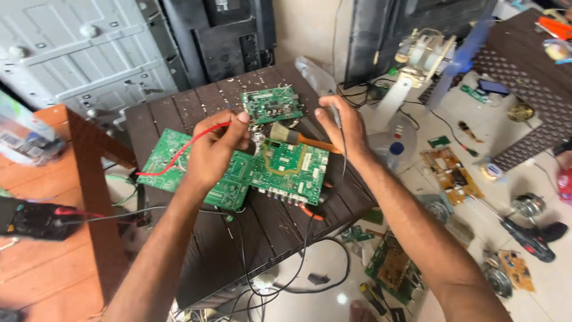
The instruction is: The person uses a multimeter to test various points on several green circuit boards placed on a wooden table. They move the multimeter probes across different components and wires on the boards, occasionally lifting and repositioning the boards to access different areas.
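Circuit boards are being probed on a dark slatted table (179,113), with the square green board (290,170) lying at its middle, between the two hands. At the near edge, black cables (280,262) are hanging down off the table towards the floor. A larger green board (173,158) is lying just beside the square one, partly hidden under the left hand (217,149). A red probe (205,132) is being pinched between the closed fingers of that hand, its red lead trailing off to the left. A thin dark probe (338,116) is being gripped by the right hand (345,128), fingers closed round it, tip pointing down beside the square board. A brush with an orange handle (298,138) is resting between the hands, across the top edge of that board. Farther back, a smaller green board (271,104) is lying apart from the others. Beyond the table, a grey metal panel (83,53) is being propped against the wall.
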